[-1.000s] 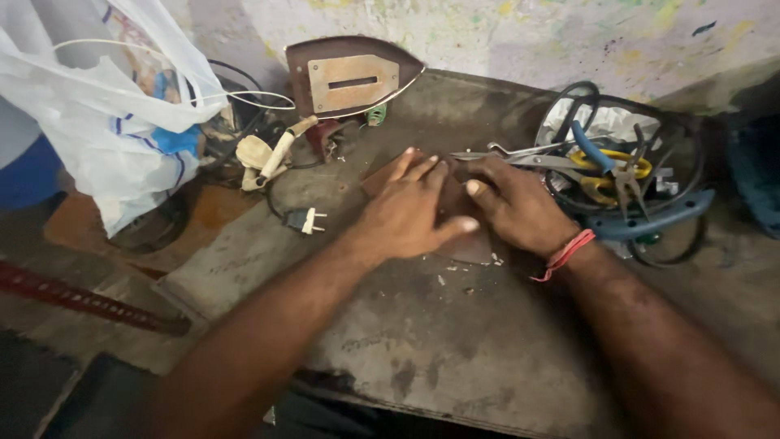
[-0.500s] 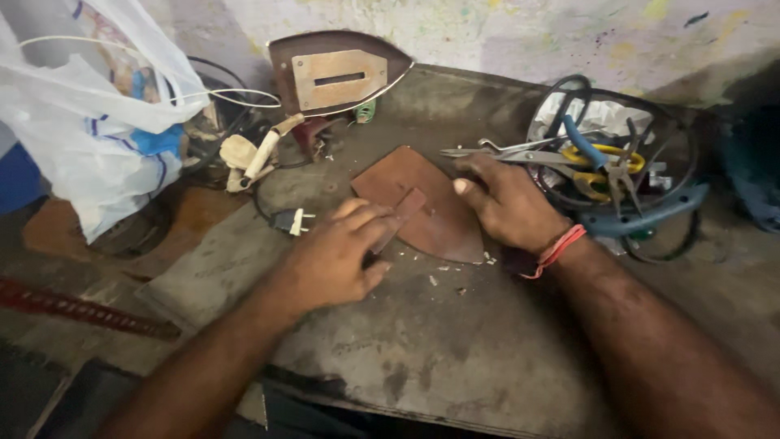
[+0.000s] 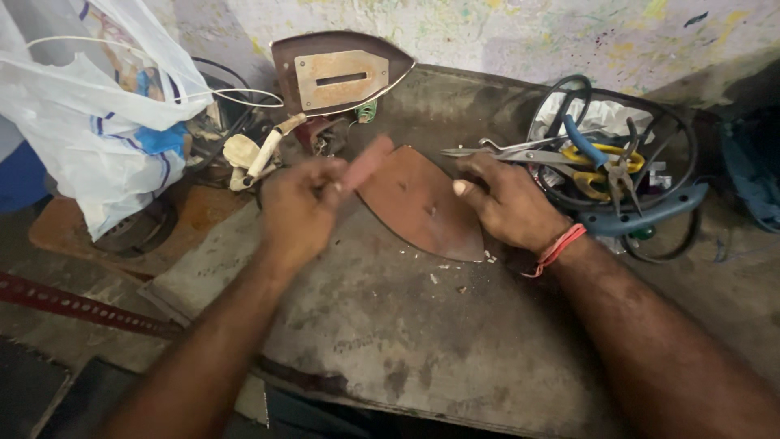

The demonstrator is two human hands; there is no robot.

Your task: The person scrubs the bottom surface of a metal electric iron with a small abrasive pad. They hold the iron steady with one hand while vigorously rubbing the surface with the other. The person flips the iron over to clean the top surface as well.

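My left hand (image 3: 299, 205) has lifted off the brown iron-shaped plate (image 3: 422, 205), now pinching a blurred pinkish strip (image 3: 366, 162); my right hand (image 3: 508, 203) stays pressed, fingers spread, on the plate's edge, plate flat on the table (image 3: 406, 341).

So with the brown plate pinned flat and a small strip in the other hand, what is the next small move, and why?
Probably bring the strip down onto the brown iron-shaped plate. The left hand holds it pinched just above the plate's near edge, and the right hand presses the plate flat on the worn bench, steadying it.
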